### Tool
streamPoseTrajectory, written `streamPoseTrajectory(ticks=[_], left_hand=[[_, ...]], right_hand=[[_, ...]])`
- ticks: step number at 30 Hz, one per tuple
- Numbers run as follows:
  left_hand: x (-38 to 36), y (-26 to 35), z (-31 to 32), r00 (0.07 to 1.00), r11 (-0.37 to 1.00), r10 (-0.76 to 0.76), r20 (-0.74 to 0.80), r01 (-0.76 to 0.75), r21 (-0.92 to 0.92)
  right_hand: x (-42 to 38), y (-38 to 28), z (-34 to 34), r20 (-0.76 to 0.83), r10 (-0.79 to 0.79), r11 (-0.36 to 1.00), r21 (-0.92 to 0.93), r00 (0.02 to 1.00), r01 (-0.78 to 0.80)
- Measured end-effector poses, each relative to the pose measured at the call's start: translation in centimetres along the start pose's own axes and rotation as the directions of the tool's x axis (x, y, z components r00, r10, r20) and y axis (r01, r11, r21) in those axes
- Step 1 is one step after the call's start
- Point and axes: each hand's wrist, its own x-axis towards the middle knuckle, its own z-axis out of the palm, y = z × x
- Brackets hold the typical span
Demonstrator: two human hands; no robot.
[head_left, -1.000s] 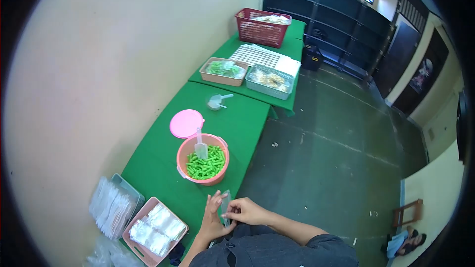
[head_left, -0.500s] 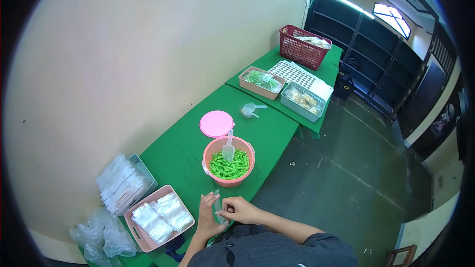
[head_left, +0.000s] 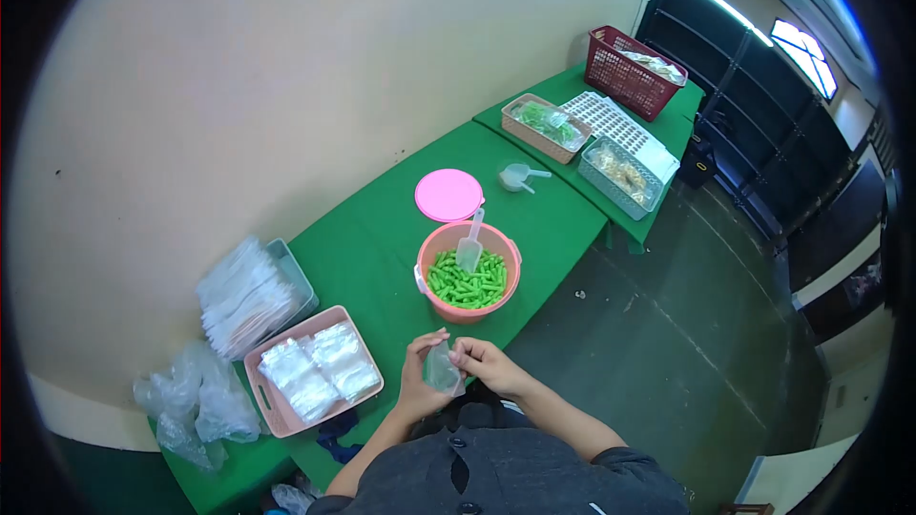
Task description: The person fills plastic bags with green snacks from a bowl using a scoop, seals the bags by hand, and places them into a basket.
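Close to my body, just below the pink bucket, my left hand (head_left: 423, 383) grips the left side of a small clear plastic bag (head_left: 442, 370). My right hand (head_left: 483, 365) pinches the bag's upper right edge. Nothing shows inside the bag. The pink bucket (head_left: 516, 272) holds green pieces (head_left: 468, 284), with a clear scoop (head_left: 469, 250) standing in them. To the left of my hands, a pink tray (head_left: 272, 410) holds stacks of clear bags (head_left: 320, 372).
Behind the bucket lie a pink lid (head_left: 448, 195) and clear scoops (head_left: 518, 176). White bags (head_left: 246, 298) and crumpled plastic (head_left: 197, 401) are at left. Baskets (head_left: 549, 143), (head_left: 620, 193) of packets, printed sheets (head_left: 615, 124) and a dark red basket (head_left: 630, 81) stand farther back.
The bag between my hands has spread wider and now faces the camera. My view has shifted, so the table and its items sit higher, the far ones also further right.
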Motion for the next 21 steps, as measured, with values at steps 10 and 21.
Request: streamPoseTrajectory(ticks=[10,21], left_hand=[[-1.1,1.9,-2.1,0.985,0.947,-0.173,-0.001,0.167,0.275],[-2.8,2.0,-2.0,0.905,0.911,-0.401,0.142,0.410,-0.040]], right_hand=[[-1.9,-0.8,0.9,-0.216,-0.195,0.958,-0.253,0.957,0.138],[-3.9,-1.0,3.7,0.082,-0.477,0.526,-0.771,0.875,0.359]])
